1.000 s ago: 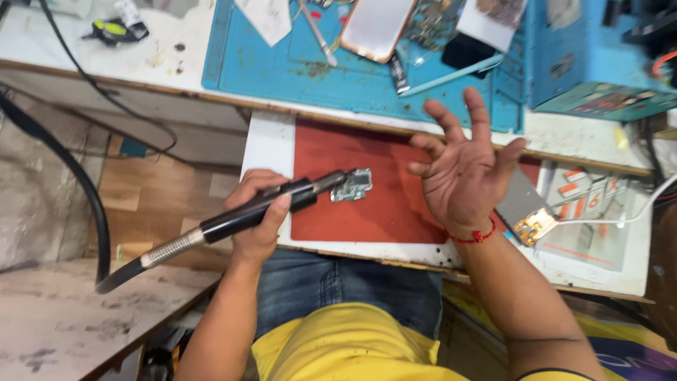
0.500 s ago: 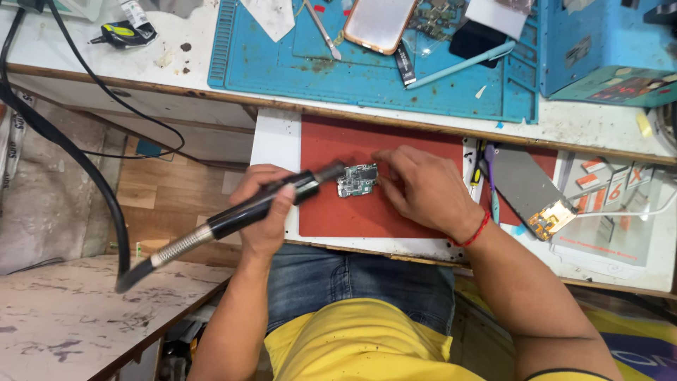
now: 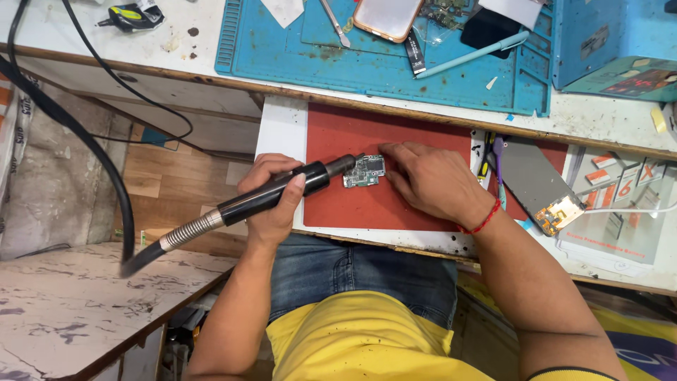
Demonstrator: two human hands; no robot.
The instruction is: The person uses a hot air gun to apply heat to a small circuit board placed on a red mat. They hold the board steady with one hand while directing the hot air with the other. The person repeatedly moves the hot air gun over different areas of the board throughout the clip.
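Note:
My left hand (image 3: 271, 201) grips a black hot-air wand (image 3: 282, 192) with a metal spring sleeve and a thick black hose. Its nozzle points at a small green circuit board (image 3: 365, 171) lying on a red mat (image 3: 374, 141). My right hand (image 3: 431, 182) rests palm down on the mat, fingertips touching the right edge of the board. A red thread band circles that wrist.
A blue work mat (image 3: 381, 63) lies beyond, with a phone (image 3: 388, 17), tweezers (image 3: 335, 21), a light blue stylus (image 3: 471, 55) and parts. A dismantled phone screen (image 3: 539, 185) sits right of the red mat. A blue box (image 3: 613, 42) stands far right. Black cables (image 3: 84, 134) hang left.
My right hand came down from an open, raised pose onto the mat and now holds the board's edge. The wand nozzle stays aimed at the board.

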